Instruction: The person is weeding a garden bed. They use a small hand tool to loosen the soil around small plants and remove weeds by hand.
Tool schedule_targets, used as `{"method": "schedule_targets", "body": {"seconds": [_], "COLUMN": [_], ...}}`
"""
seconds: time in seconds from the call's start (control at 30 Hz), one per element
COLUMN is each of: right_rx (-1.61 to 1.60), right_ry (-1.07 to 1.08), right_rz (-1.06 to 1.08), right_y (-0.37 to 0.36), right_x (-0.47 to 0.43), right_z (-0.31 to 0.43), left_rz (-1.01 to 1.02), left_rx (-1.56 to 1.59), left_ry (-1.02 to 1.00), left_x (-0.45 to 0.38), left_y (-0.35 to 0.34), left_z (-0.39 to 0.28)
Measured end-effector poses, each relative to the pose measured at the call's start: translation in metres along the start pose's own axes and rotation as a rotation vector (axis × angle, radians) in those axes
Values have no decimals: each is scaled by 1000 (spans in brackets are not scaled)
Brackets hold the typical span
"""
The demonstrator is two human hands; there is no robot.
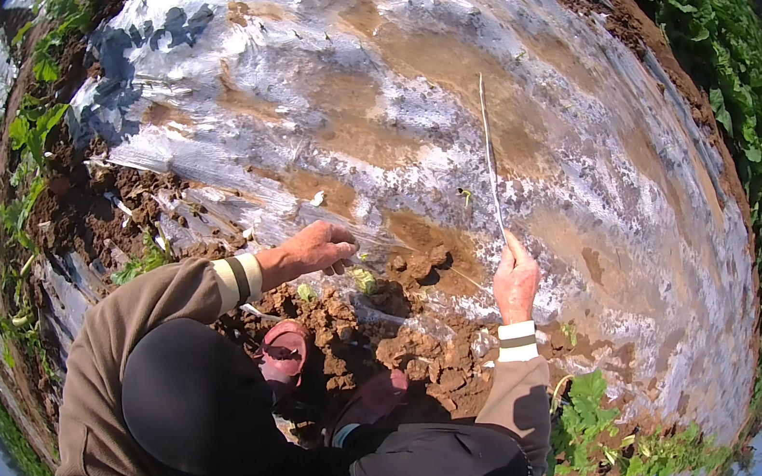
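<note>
My right hand (516, 277) is shut on the lower end of a thin, pale stick (490, 149), which points up and away over the soil-stained plastic mulch film (410, 131). To the left, my left hand (320, 246) hovers over the near edge of the film with its fingers curled; whether it holds something small cannot be told. Just below its fingers lie small pale-green plant pieces (364, 280) beside brown soil clods (421, 265). A tiny seedling (466, 195) stands on the film between the hands.
Reddish shoes (283, 350) rest among loose clods (398, 356) in front of me. Leafy plants (34, 133) line the left edge of the film, a leafy plant (584, 410) grows at the lower right, and a dense green row (726, 43) runs along the far right.
</note>
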State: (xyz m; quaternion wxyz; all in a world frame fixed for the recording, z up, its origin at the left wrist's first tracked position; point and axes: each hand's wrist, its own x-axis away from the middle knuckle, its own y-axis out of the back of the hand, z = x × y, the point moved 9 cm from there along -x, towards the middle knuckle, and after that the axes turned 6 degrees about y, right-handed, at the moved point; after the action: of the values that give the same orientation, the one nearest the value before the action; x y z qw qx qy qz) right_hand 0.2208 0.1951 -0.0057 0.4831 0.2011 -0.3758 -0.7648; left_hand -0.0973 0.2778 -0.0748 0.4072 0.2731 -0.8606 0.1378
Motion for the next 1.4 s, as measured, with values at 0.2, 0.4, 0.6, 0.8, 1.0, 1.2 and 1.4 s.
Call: {"method": "schedule_targets", "body": {"seconds": [0.2, 0.4, 0.6, 0.8, 1.0, 1.2, 1.4], "right_rx": [-24, -20, -30, -42, -220, -410, -639], "right_ry": [44, -14, -108, -5, -119, -73, -119], "right_rz": [2, 37, 63, -95, -146, -189, -212], "right_y": [-13, -10, 0, 9, 6, -3, -41], "right_x": [8, 12, 12, 13, 19, 60, 96], "right_z": [-14, -12, -3, 14, 26, 43, 51], "left_rz": [6, -4, 5, 3, 3, 10, 174], "left_rx": [-7, -5, -19, -6, 6, 126, 133], "left_ry": [4, 10, 24, 10, -16, -33, -52], "left_x": [-3, -2, -2, -1, 6, -3, 1], "left_y": [-2, 1, 1, 2, 9, -10, -18], "left_z": [-1, 5, 5, 8, -11, -30, -34]}}
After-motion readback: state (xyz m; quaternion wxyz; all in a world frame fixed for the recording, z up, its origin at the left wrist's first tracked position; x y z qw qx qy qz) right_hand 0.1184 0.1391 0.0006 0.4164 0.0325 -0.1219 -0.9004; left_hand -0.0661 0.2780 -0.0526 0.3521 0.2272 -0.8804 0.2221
